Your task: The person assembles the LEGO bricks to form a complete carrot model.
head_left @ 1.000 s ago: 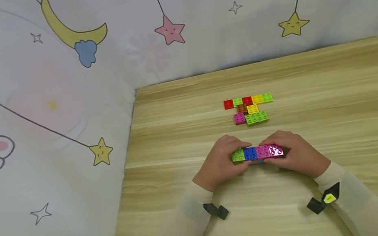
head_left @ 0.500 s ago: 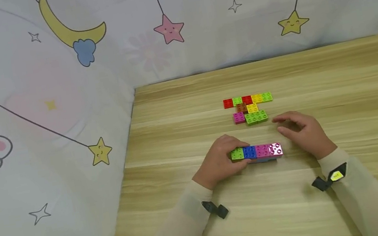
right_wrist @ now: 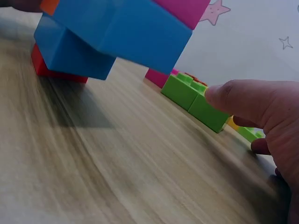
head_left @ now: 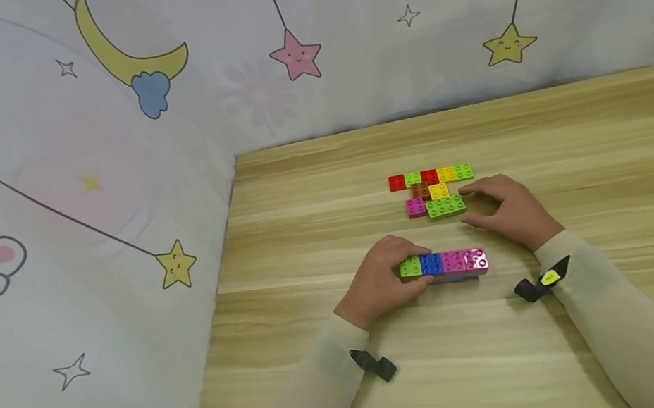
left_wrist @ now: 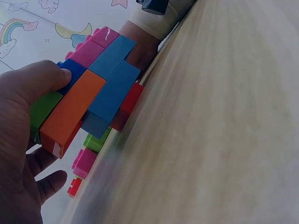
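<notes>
My left hand (head_left: 382, 279) grips the left end of a stack of toy building blocks (head_left: 453, 262). Its top row runs green, blue, pink, pink. In the left wrist view, an orange block (left_wrist: 74, 109) and a blue block (left_wrist: 113, 91) show lower in the stack, with a red block (left_wrist: 127, 106) at the bottom. My right hand (head_left: 510, 209) is at the right end of two light-green blocks (head_left: 446, 206), thumb and fingers apart around that end. Its thumb (right_wrist: 243, 100) is close to the green blocks in the right wrist view; contact cannot be told.
Beyond the stack lie a magenta block (head_left: 415, 207), a brown block (head_left: 420, 191) and a yellow block (head_left: 438, 191). A row of red, green and yellow blocks (head_left: 429, 177) lies behind them. The wooden table (head_left: 619, 186) meets a patterned cloth wall (head_left: 372, 83).
My right hand has let go of the stack's right end and moved forward to the light-green blocks. The left hand has kept its grip in the same place.
</notes>
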`<state>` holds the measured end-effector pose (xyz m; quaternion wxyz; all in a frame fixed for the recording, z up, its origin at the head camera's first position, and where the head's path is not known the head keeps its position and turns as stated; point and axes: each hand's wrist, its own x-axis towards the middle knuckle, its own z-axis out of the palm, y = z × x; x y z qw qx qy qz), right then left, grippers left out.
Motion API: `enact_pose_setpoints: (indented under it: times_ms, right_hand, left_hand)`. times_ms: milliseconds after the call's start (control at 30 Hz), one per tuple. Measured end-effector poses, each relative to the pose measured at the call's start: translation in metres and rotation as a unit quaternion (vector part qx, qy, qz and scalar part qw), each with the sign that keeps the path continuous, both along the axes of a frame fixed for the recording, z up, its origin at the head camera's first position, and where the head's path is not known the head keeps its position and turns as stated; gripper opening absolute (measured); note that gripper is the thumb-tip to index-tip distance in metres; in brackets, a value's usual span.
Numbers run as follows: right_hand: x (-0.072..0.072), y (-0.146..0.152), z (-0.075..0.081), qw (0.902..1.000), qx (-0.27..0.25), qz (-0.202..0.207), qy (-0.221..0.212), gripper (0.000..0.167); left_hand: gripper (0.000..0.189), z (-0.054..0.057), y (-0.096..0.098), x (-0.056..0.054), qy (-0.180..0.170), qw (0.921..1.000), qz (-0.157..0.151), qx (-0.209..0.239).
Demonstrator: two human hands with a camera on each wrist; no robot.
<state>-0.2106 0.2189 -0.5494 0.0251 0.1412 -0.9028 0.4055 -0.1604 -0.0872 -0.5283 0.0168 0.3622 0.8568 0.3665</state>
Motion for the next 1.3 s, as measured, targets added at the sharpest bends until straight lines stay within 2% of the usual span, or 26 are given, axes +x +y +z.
enact_pose_setpoints:
  times_ms: [300, 533, 767, 900, 1067, 1200, 1300]
  right_hand:
    - [-0.011, -0.005, -0.004, 0.9996, 0.023, 0.012, 0.006, 0.054]
    - [-0.014, -0.007, -0.007, 0.9987, 0.043, 0.014, 0.023, 0.054]
    - [-0.016, -0.008, -0.007, 0.9982, 0.056, 0.011, 0.017, 0.046]
    - [-0.016, -0.008, -0.005, 0.9989, 0.046, 0.009, 0.009, 0.043]
    - [-0.008, -0.007, 0.003, 0.9999, 0.004, -0.001, -0.011, 0.041]
    - [0.007, -0.006, 0.013, 0.9992, -0.025, -0.021, -0.024, 0.041]
    - [0.020, -0.007, 0.019, 0.9986, -0.042, -0.030, -0.010, 0.038]
  left_hand:
    - [0.038, -0.004, 0.000, -0.002, 0.001, 1.0000, -0.003, 0.009]
    - [0.037, -0.003, -0.001, -0.001, -0.005, 0.9998, -0.005, 0.019]
    - [0.037, -0.003, -0.001, -0.001, 0.001, 0.9999, -0.005, 0.015]
    - [0.037, -0.003, 0.000, -0.002, 0.004, 0.9998, -0.002, 0.018]
    - [0.036, -0.003, 0.000, -0.002, 0.007, 0.9996, 0.002, 0.027]
    - [0.035, -0.003, 0.001, -0.002, 0.012, 0.9995, 0.007, 0.028]
    - [0.035, -0.003, 0.000, -0.002, 0.015, 0.9994, 0.014, 0.029]
